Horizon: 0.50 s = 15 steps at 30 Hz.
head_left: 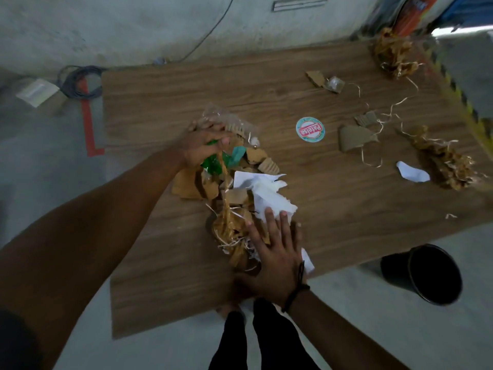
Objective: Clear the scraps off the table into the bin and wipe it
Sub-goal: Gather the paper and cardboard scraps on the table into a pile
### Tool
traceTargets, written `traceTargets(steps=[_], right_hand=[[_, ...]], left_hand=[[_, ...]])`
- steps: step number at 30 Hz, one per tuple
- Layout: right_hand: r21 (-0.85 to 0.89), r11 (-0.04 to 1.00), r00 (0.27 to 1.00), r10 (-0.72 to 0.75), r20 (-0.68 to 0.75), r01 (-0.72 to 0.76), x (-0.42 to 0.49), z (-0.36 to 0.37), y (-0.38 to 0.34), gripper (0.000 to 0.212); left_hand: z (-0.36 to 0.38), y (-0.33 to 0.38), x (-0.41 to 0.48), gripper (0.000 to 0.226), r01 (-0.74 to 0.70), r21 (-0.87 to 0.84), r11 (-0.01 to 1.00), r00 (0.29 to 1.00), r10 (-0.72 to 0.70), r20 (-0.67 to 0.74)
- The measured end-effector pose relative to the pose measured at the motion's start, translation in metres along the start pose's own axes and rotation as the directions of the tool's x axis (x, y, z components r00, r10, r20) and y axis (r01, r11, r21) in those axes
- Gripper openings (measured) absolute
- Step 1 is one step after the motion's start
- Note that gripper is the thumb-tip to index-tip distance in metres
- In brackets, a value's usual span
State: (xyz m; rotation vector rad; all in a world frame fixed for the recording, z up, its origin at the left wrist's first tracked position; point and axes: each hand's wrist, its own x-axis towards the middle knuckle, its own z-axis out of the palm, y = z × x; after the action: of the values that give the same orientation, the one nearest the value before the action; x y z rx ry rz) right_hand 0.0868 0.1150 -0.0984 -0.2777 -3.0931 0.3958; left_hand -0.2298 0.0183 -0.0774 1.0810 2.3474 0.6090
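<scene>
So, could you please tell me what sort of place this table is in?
Probably a workshop or warehouse: bare concrete floor, red floor tape and yellow-black hazard striping.

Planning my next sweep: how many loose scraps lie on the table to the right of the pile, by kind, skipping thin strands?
Cardboard pieces: 3
Shredded-paper clumps: 2
White paper scraps: 1
Round stickers: 1
Clear plastic bits: 1
Total: 8
</scene>
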Motion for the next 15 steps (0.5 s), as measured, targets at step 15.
traceTargets(steps=[15], right_hand=[[0.071, 0.991, 0.994, -0.112, -0.012, 0.112, 0.165, -0.003, 0.017, 0.085]], left_hand=[[0.042, 0.025, -0.022, 0.036, -0.005, -0.606, 0.795, 0.905, -0.255, -0.342]])
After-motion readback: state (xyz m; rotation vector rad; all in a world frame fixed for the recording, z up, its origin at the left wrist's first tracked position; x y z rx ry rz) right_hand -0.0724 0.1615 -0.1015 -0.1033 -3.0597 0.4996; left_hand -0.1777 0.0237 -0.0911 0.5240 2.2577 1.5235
